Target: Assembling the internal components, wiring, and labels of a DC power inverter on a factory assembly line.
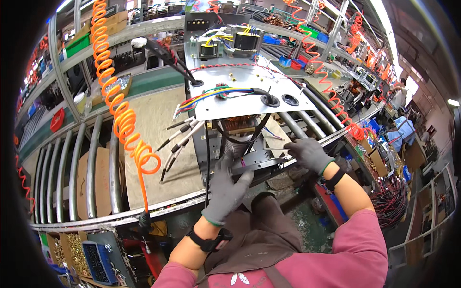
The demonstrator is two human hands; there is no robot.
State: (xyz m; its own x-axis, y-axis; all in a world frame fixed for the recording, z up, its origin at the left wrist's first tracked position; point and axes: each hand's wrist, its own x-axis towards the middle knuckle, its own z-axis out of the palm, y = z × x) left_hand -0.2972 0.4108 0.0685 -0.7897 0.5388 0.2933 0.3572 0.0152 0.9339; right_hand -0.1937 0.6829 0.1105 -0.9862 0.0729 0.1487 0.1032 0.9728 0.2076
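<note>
In front of me stands a metal chassis with a flat silver panel (225, 105) on top and a copper-coloured wound coil (235, 126) below it. My left hand (224, 189), in a grey glove, has its fingers stretched out against the lower front of the chassis, near a ribbed grey cylinder (234, 145). My gloved right hand (309, 154) is closed at the chassis's right side. A thin metal rod (275, 149) reaches from its fingers toward the frame; its kind is unclear. Coloured wires (216, 94) and white-sleeved cables (178, 139) hang off the panel's left.
The chassis rests by a wooden board (158, 110) on a roller conveyor (77, 168). An orange coiled air hose (126, 122) hangs at left. Boxes of screws (74, 249) sit lower left. Two transformers (246, 41) are mounted at the back; a cable bundle (390, 201) lies at right.
</note>
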